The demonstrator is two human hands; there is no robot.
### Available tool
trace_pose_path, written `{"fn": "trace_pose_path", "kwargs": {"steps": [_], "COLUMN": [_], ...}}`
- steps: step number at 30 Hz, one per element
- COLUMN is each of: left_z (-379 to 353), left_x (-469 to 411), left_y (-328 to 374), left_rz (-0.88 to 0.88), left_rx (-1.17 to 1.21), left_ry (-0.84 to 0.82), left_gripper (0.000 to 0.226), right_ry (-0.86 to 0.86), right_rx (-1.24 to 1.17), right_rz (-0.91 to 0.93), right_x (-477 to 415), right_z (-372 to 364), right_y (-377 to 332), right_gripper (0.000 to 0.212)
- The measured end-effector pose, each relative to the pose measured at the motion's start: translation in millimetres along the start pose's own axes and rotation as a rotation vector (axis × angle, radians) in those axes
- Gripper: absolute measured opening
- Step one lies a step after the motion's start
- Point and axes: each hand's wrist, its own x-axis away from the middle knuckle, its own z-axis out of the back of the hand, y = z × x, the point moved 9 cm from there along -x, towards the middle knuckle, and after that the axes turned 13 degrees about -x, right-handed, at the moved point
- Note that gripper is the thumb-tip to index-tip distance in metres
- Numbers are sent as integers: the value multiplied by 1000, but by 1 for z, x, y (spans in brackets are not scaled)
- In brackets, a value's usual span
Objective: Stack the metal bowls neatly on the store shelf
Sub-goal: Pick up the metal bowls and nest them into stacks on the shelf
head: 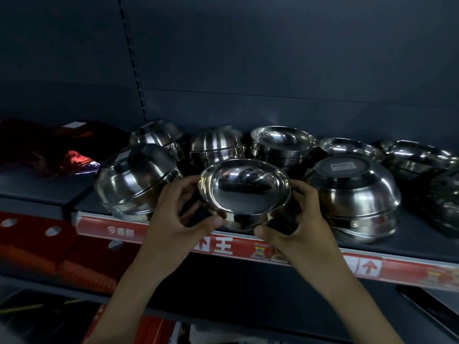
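We hold one metal bowl [244, 192], opening toward us, over the front edge of the shelf [409, 234]; our left hand [183, 209] and right hand [295, 214] each pinch its rim. Upside-down bowl stacks [352, 194] flank it.

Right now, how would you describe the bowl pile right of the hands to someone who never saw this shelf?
Find the dark shelf with the red price strip along its front. Near that edge, right of the right hand gripping the held bowl, stands a pile of upside-down bowls. Unlike the upright bowls behind, its dark flat base carries a white label.
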Motion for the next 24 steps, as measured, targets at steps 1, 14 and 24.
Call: {"fn": "trace_pose_path", "kwargs": {"steps": [1,14,24], "left_z": [-1,5,-17], "left_x": [0,-15,-103], "left_y": [-3,33,91], "left_rz": [22,1,-172], "left_rx": [0,120,168], "left_ry": [-18,42,4], "left_gripper": [79,78,63], "right_ry": [-1,24,48], "right_rx": [-8,74,341], "right_rz": [5,120,83], "right_x": [1,-6,-81], "right_z": [0,8,59], "right_y": [-2,-59,-111], "right_gripper": [87,78,70]}}
